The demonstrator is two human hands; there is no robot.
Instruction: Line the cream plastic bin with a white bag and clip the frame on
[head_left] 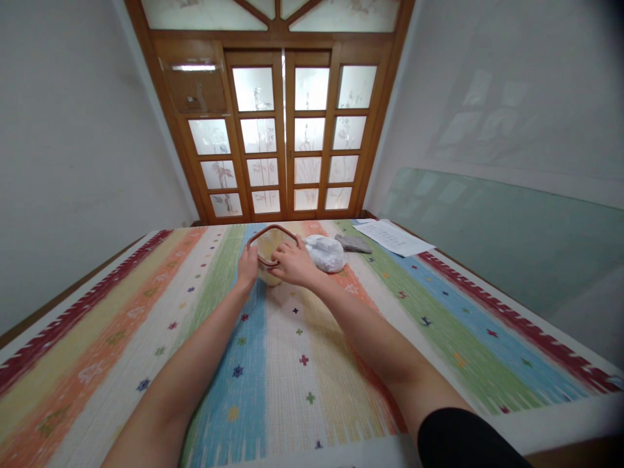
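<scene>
Left hand (247, 268) and right hand (291, 263) both pinch the reddish-brown rounded-square lid rim (271, 245), tilted and not yet seated over the pale round container (268, 261) between them; a white crumpled plastic bag (325, 252) lies just right.

Plain white walls (73, 162) were seen on both sides. A wooden door (280, 130) with frosted glass panes was lit from behind. A striped, multicoloured cloth (292, 351) was spread over the table, and a glass sheet (507, 227) was leaned against the right wall.
</scene>
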